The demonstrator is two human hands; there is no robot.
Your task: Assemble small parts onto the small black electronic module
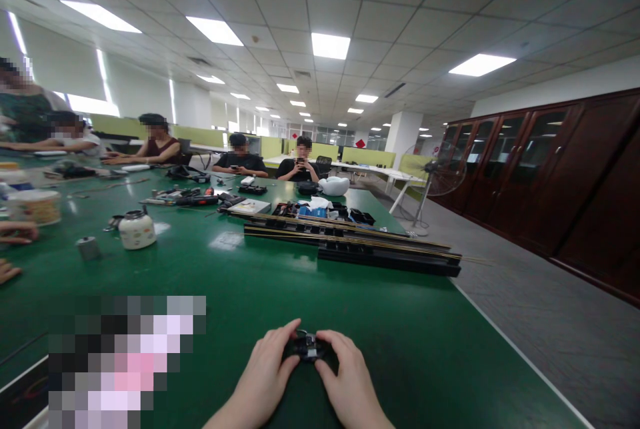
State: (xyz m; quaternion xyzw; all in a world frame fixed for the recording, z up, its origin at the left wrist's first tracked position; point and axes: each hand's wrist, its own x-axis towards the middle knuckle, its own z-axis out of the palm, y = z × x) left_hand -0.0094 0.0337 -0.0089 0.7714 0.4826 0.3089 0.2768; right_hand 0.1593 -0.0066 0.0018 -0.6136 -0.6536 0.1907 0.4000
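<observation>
The left hand [267,359] and right hand [345,370] partly cover a small dark object [309,347], too small to identify. The bottom edge crops both forearms [234,408]; the left edge crops a co-worker's hands [17,232]. Pixelation masks part of the green table [425,322].

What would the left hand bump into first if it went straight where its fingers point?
The left hand would first meet the small black device held between the hands, then probably the right hand, though depth is hard to judge.
</observation>
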